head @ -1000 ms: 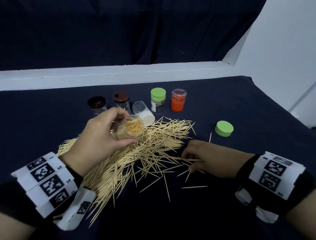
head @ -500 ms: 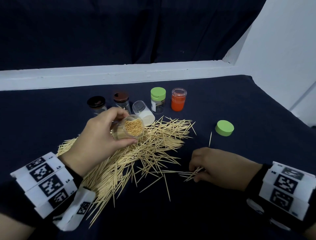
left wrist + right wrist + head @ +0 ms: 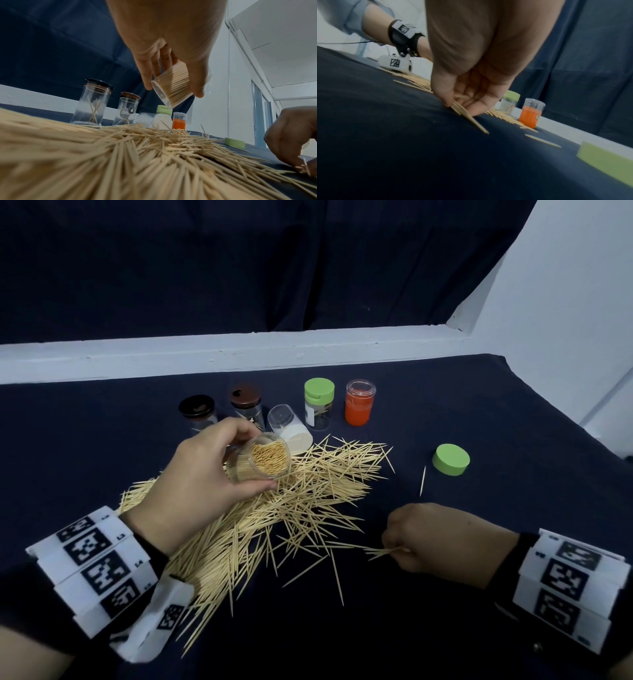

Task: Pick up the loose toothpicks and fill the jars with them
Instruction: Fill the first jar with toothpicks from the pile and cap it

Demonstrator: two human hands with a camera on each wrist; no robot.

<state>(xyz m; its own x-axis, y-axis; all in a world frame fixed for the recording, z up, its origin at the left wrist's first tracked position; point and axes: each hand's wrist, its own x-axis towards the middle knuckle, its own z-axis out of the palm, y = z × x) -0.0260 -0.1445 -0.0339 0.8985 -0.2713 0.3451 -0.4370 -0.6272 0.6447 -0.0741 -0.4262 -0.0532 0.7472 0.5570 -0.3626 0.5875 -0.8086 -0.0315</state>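
A big heap of loose toothpicks (image 3: 274, 508) (image 3: 137, 155) covers the dark cloth in front of me. My left hand (image 3: 202, 484) (image 3: 171, 54) holds a clear jar (image 3: 263, 462) (image 3: 171, 86) above the heap, tilted, its mouth toward my right and packed with toothpicks. At the heap's right edge my right hand (image 3: 431, 539) (image 3: 467, 94) pinches a small bundle of toothpicks (image 3: 383, 552) (image 3: 467, 115) low against the cloth.
Behind the heap stand a black-lidded jar (image 3: 197, 414), a brown-lidded jar (image 3: 246, 405), a green-lidded jar (image 3: 319, 405) and an orange jar (image 3: 359, 402); a clear jar (image 3: 289, 428) lies on its side. A loose green lid (image 3: 451, 459) and a single toothpick (image 3: 423, 481) lie at the right.
My right hand has drawn back toward me and to the right, gathering toothpicks into a pinched bundle. The left hand and its jar have stayed in place.
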